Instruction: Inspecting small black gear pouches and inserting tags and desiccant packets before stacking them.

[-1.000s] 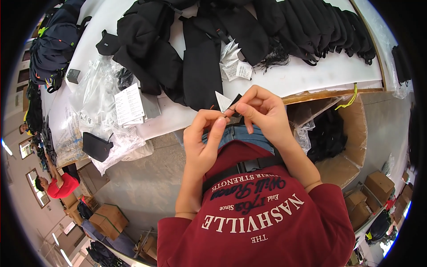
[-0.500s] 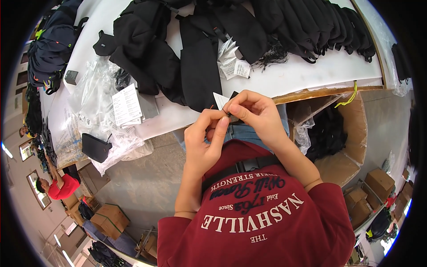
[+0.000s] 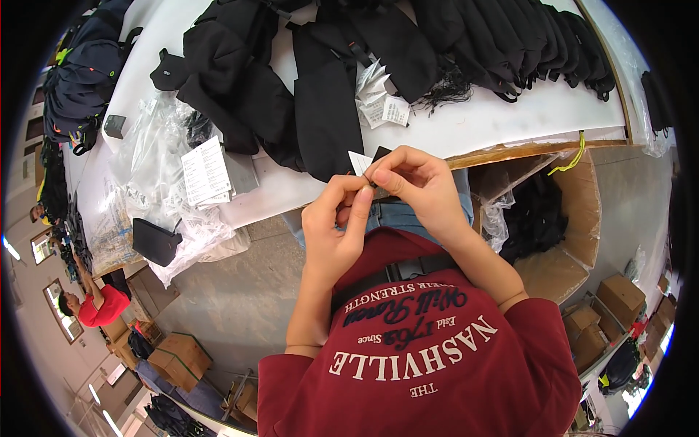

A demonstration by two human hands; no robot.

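Observation:
In front of my waist, by the table's near edge, both hands meet fingertip to fingertip. My right hand point(image 3: 419, 183) is closed in a pinch at the lower end of a white hang tag point(image 3: 357, 162) and a black tag point(image 3: 381, 153) that stick out past the fingers. My left hand point(image 3: 336, 222) pinches with thumb and forefinger at the same spot; whatever is between its fingertips is too small to make out. Just beyond lies a long black fabric bag point(image 3: 328, 120). A fanned stack of white labels point(image 3: 373, 95) rests on the black fabric beside it.
The white table point(image 3: 273, 191) carries printed white cards point(image 3: 206, 173), crumpled clear plastic bags point(image 3: 145, 164), a black pouch point(image 3: 156, 242) and a row of black bags point(image 3: 510, 44). Below its right edge stands an open carton point(image 3: 582, 247) with dark items. A person in red point(image 3: 105, 306) is far left.
The hands stay together in nearly the same place. The small dark bit seen between the fingertips is now mostly covered, and the tags have shifted very slightly.

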